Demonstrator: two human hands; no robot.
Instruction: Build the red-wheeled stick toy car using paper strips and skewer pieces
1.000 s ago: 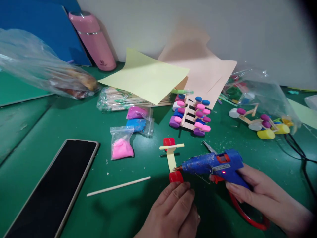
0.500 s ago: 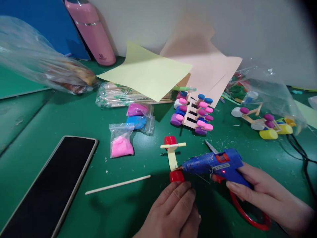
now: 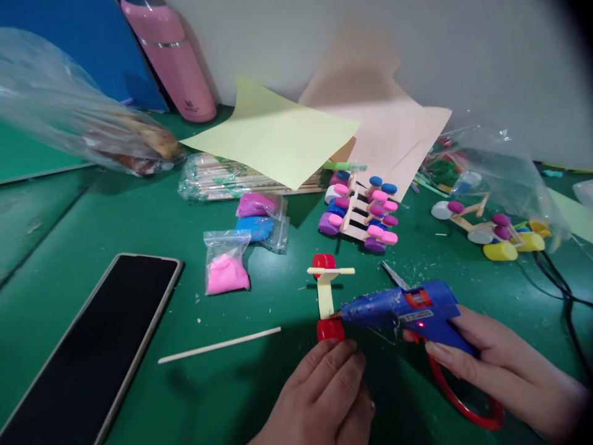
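My left hand [image 3: 327,392] is closed at the near end of a small craft piece, its fingertips gripping a red cylinder [image 3: 330,330]. From there a pale yellow strip [image 3: 325,300] runs away to a second red cylinder [image 3: 323,264], with a short stick [image 3: 330,271] lying across that end. A blue hot glue gun [image 3: 401,307] is in my right hand [image 3: 495,368], its red light lit. The nozzle tip meets the strip beside the near red cylinder. Below the right hand lie scissors [image 3: 493,414] with a red handle, partly hidden.
A loose stick [image 3: 220,345] and a phone [image 3: 99,340] lie left. Bags of pink [image 3: 227,272] and blue clay [image 3: 254,228] sit behind. Finished colourful stick models [image 3: 356,213] stand beyond, more [image 3: 486,225] at right near black cables [image 3: 567,296]. Paper [image 3: 278,130] covers packaged sticks.
The far end of the craft piece has swung slightly right. My glue gun has shifted a little right, its nozzle still at the near red cylinder. My left hand has stayed in place.
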